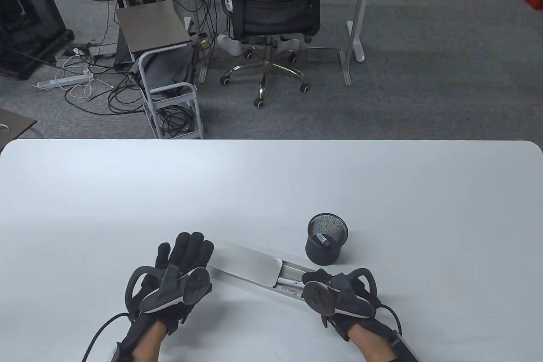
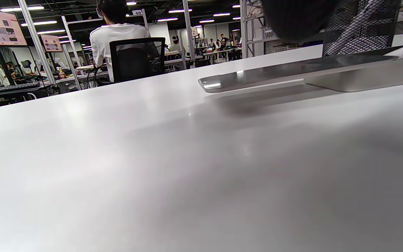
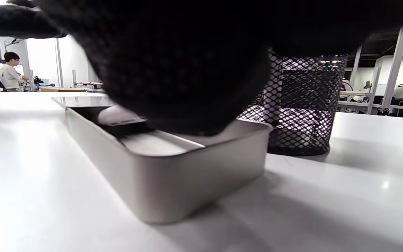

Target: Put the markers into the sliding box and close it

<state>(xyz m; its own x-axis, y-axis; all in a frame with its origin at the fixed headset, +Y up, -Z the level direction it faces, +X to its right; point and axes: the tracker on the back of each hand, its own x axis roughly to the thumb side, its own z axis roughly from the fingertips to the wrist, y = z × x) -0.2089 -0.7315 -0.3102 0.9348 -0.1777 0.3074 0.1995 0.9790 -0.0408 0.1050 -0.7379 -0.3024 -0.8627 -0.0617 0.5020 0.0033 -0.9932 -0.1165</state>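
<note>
- Markers (image 1: 290,282) lie inside the sliding box (image 1: 292,279), seen in its uncovered right part; the box lies slantwise on the white table (image 1: 271,183) near the front edge, between the two hands.
- Right hand (image 1: 335,292) sits over the right end of the box tray; in the right wrist view its dark glove hangs over the tray's open end, but whether the fingers pinch a marker or only rest there cannot be told.
- Left hand (image 1: 178,268) lies flat at the left end of the box, fingers straight and together, pointing away from the person, gripping nothing; the fingertips are beside the lid's left end, and contact is unclear.
- Lid (image 1: 248,266) covers the left and middle of the tray, slid partly back, leaving the right section open.
- Mesh pen cup (image 1: 326,239), black, stands just behind the box's right part; one marker (image 1: 323,239) lies in it.
- The table top is smooth, pale and glossy, with rounded far corners; broad bare surface stretches to the left, right and far side of the hands.
- Beyond the far edge is grey carpet (image 1: 424,82), with a black office chair (image 1: 271,9) where a person sits, a small rolling cart (image 1: 169,94) with cables, and desk legs (image 1: 354,18).
- The wrist views show a large work hall with strip lights, screens and people at desks.
</note>
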